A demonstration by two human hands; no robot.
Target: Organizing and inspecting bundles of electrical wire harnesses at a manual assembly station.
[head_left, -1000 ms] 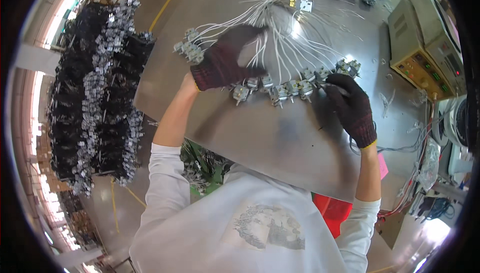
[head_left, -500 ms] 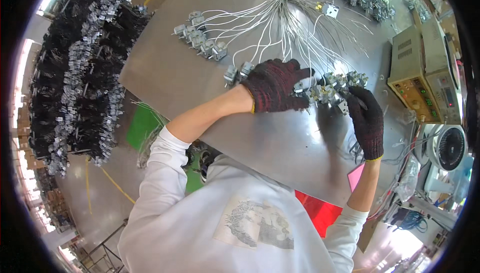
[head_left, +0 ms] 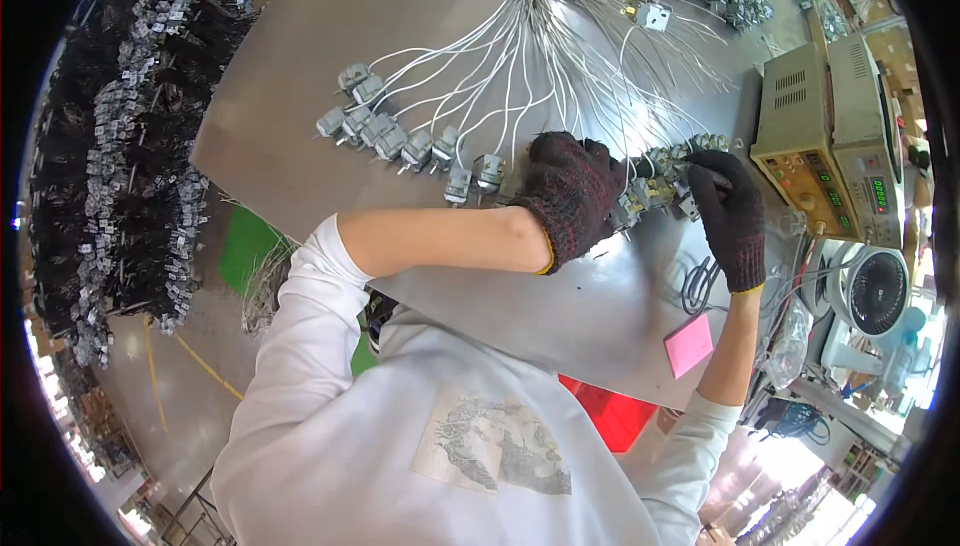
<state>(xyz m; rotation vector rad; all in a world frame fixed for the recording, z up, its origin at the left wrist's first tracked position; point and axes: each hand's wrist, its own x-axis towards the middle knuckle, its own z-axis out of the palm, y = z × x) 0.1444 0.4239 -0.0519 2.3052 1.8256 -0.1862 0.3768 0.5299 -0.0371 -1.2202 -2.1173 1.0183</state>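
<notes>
A pink note (head_left: 689, 344) lies flat on the grey tabletop (head_left: 300, 96) near its front edge, just below the right wrist. A beige tester (head_left: 820, 141) with a small green display stands at the tabletop's right edge; a white fan (head_left: 872, 291) sits beyond it. A red bin (head_left: 612, 414) shows under the front edge.

The left hand (head_left: 572, 191), in a dark glove, lies closed over a cluster of small motors (head_left: 655, 178); the right hand (head_left: 730, 211), also gloved, pinches the same cluster from the right. A row of motors (head_left: 400, 141) runs left of the hands, their white wires (head_left: 540, 56) fanning up to a bundle.

The tabletop's left part is bare metal up to its left edge. Beyond it hang black racks (head_left: 110, 146) of parts.
</notes>
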